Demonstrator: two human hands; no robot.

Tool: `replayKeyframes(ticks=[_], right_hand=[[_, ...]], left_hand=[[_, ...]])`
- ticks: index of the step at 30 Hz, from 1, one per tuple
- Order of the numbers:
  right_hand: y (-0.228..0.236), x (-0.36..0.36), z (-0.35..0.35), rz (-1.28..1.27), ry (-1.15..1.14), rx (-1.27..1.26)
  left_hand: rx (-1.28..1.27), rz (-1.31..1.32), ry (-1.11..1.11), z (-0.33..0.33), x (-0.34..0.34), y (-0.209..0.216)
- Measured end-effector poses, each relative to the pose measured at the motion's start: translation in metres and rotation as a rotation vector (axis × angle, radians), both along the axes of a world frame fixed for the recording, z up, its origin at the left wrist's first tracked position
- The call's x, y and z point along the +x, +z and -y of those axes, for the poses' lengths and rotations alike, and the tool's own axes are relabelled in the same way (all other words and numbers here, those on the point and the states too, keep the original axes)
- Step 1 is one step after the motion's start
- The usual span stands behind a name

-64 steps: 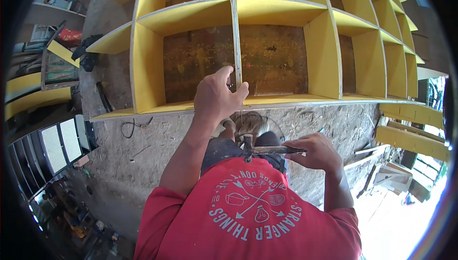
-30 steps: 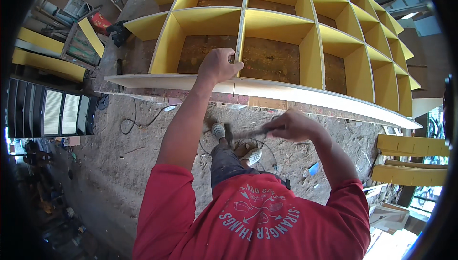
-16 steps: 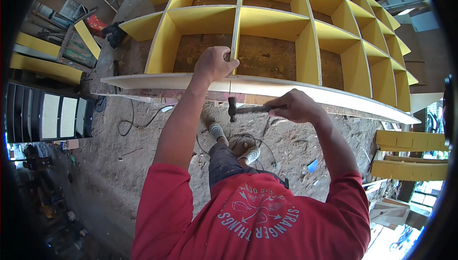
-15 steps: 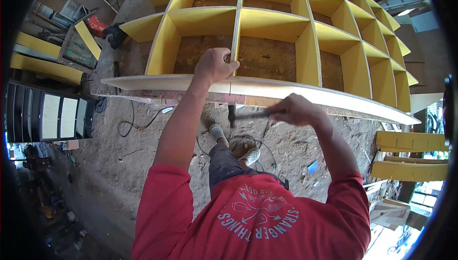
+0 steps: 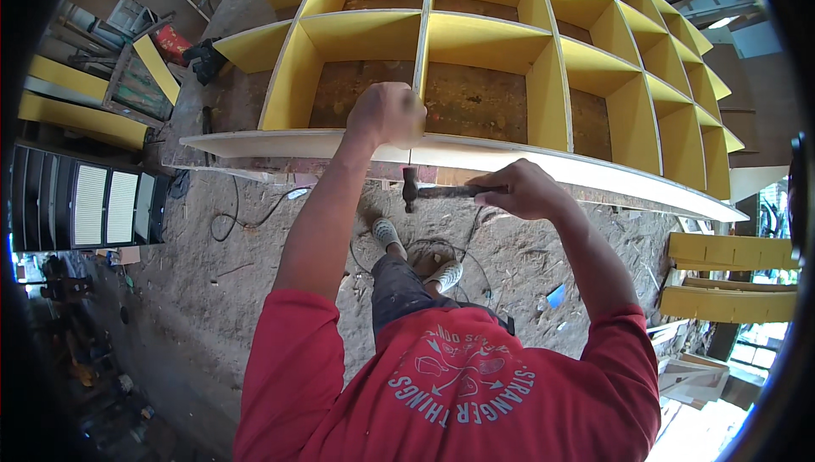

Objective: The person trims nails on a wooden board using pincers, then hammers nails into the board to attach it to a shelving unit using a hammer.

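Observation:
My right hand (image 5: 528,190) is wrapped round the handle of a hammer (image 5: 450,192), held level with its dark head close to the front face of a long pale board (image 5: 509,153). This board stands on edge along the near side of a yellow wooden grid of compartments (image 5: 488,48). My left hand (image 5: 384,112) is closed over the near end of a yellow divider (image 5: 422,46), where it meets the board; its fingers are partly blurred. On the board below that hand, a thin dark upright line shows, in line with the hammer head.
The grid lies on a stained worktable (image 5: 238,110). A dark cable (image 5: 233,220) trails over the dirt floor around my feet. Yellow slotted boards (image 5: 730,305) are stacked at the right, and a black louvered cabinet (image 5: 93,199) stands at the left.
The hammer head has risen a little toward the board, and my right hand has shifted slightly up. My left hand stays at the divider, its fingers moved and now blurred.

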State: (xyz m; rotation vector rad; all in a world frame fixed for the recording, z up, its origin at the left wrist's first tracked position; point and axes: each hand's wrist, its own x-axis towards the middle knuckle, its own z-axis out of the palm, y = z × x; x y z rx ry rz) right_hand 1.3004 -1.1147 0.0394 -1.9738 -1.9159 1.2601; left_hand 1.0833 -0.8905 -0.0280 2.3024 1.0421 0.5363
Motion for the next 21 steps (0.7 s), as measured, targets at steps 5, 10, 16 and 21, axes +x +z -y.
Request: replayKeyframes(ticks=[5, 10, 16, 21], right_hand=[[-0.005, -0.005, 0.014, -0.128, 0.395, -0.056], [-0.016, -0.002, 0.009, -0.105, 0.107, 0.029], [-0.018, 0.003, 0.009, -0.237, -0.026, -0.050], [-0.014, -0.008, 0.018, -0.207, 0.377, -0.072]], left_hand=[[-0.011, -0.017, 0.025, 0.004, -0.001, 0.003], [-0.108, -0.071, 0.029, 0.002, -0.001, 0.010], [0.038, 0.048, 0.019, 0.004, 0.000, 0.000], [-0.072, -0.046, 0.003, 0.002, -0.002, 0.003]])
